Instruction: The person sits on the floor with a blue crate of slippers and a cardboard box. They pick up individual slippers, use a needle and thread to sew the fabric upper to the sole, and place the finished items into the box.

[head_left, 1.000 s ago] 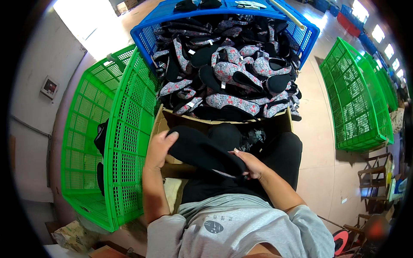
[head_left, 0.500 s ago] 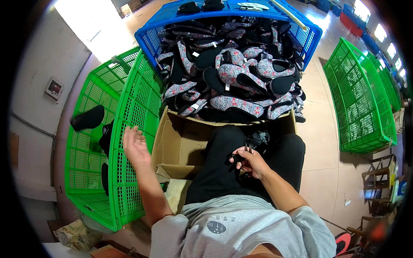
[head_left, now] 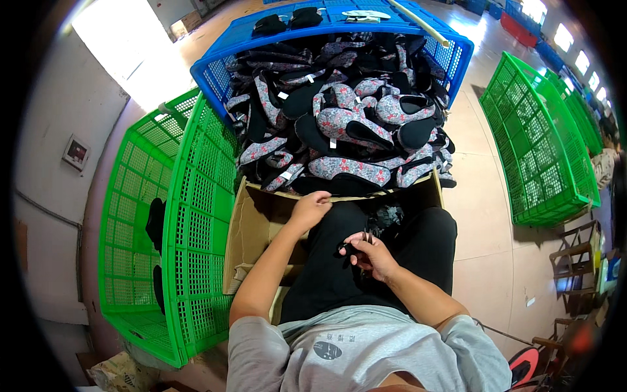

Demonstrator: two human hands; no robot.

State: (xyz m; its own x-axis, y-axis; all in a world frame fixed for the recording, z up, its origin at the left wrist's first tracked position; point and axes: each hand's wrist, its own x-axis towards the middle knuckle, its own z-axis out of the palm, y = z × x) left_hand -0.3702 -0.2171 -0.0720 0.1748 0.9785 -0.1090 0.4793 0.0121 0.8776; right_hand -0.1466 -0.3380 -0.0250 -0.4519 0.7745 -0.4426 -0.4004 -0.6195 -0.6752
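Observation:
My left hand [head_left: 312, 210] is at the near edge of the slipper pile, over the cardboard box's rim, fingers stretched out and partly overlapping. It is just below a floral slipper with a black sole [head_left: 345, 186]; whether it touches that slipper I cannot tell. Above my lap, my right hand [head_left: 372, 256] is closed around small black scissors [head_left: 346, 248], mostly hidden by the fingers. The heaped slippers [head_left: 353, 124] have grey-and-red floral fabric, black parts and white tags, and fill a blue crate [head_left: 202, 73] lying open toward me.
A cardboard box [head_left: 251, 225] stands between my legs and the pile. To the left, a green crate [head_left: 199, 261] holds black slippers [head_left: 155, 223]. Another green crate [head_left: 532, 150] stands on the right, near a wooden rack [head_left: 578, 251]. Black slippers [head_left: 305, 18] lie on the blue crate's top.
My left hand has swung right from the green crate to the pile. The black slipper that was in mid-air over that crate no longer shows there. My right hand keeps its scissors.

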